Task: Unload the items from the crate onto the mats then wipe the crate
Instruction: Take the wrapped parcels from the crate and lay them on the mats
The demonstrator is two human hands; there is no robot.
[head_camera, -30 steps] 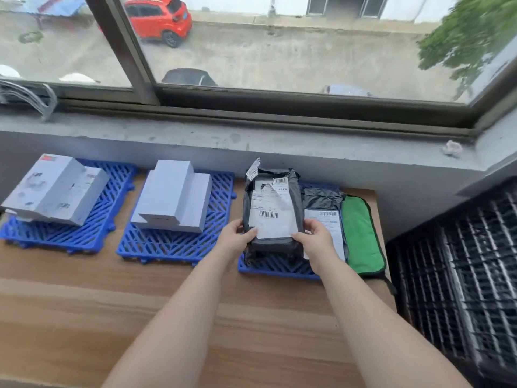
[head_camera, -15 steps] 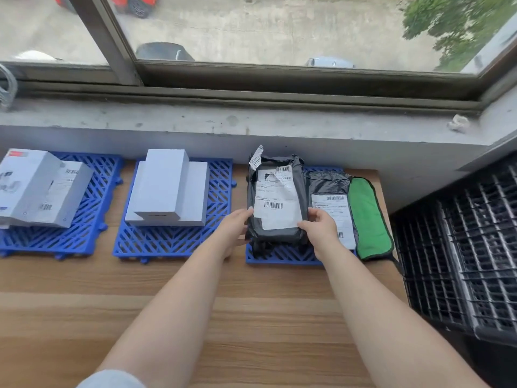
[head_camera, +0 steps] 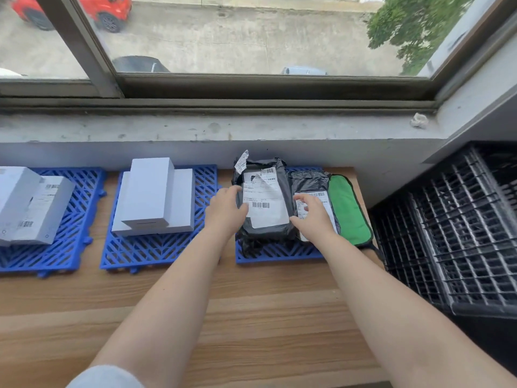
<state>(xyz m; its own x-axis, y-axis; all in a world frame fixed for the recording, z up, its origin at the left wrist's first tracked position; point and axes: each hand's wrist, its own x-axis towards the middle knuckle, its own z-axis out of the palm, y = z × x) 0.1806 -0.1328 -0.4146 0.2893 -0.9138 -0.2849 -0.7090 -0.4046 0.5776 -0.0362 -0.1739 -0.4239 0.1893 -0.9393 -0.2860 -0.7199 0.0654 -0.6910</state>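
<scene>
A black plastic parcel (head_camera: 265,203) with a white shipping label lies on the right blue mat (head_camera: 279,252). Beside it on the same mat are a smaller black parcel (head_camera: 309,180) and a green pouch (head_camera: 347,211). My left hand (head_camera: 226,211) rests against the big parcel's left edge, fingers loose. Over the smaller parcel hovers my right hand (head_camera: 313,217), its fingers spread and the thumb at the big parcel's lower right corner. The black lattice crate (head_camera: 461,233) stands to the right of the table, its inside only partly visible.
Two stacked white boxes (head_camera: 154,197) sit on the middle blue mat (head_camera: 156,250). More white boxes (head_camera: 28,203) lie on the left blue mat (head_camera: 64,247). The wooden table (head_camera: 251,317) runs along a concrete windowsill (head_camera: 223,130); a crumpled scrap (head_camera: 418,120) lies on the sill.
The big black parcel was gripped by both hands and is now lying on the mat. My right hand's fingers have spread and come off it; my left hand has loosened.
</scene>
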